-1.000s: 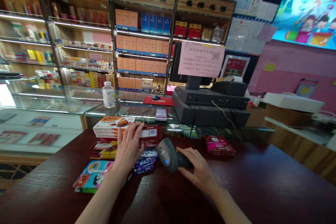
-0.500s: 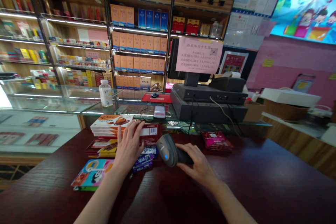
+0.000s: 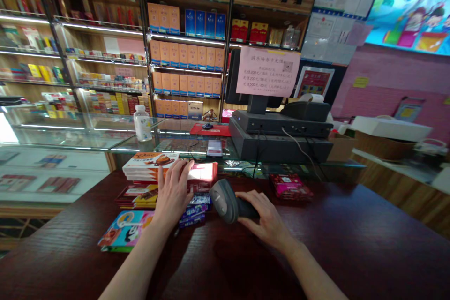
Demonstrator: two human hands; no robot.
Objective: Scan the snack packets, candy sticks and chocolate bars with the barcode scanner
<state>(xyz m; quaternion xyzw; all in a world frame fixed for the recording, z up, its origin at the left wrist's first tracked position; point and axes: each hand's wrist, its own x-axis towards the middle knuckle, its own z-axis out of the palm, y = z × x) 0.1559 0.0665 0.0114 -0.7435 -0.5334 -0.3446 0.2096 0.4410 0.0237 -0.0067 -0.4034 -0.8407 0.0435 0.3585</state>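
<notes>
Fingers of the right hand clench a scanner over the dark wooden worktop. The left hand lies spread flat on a red box. Lit shop shelves stand behind, and the pink notice is unreadable.

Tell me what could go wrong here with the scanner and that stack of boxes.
1. The scanner in the right hand lights the end of the stack of boxes, where several edges lie close together: it may read the wrong barcode.
2. The left hand lies flat on that stack; a push might slide it apart.
3. The panda packet lies by the edge of the counter, close to the left forearm, which might knock it off.
</notes>
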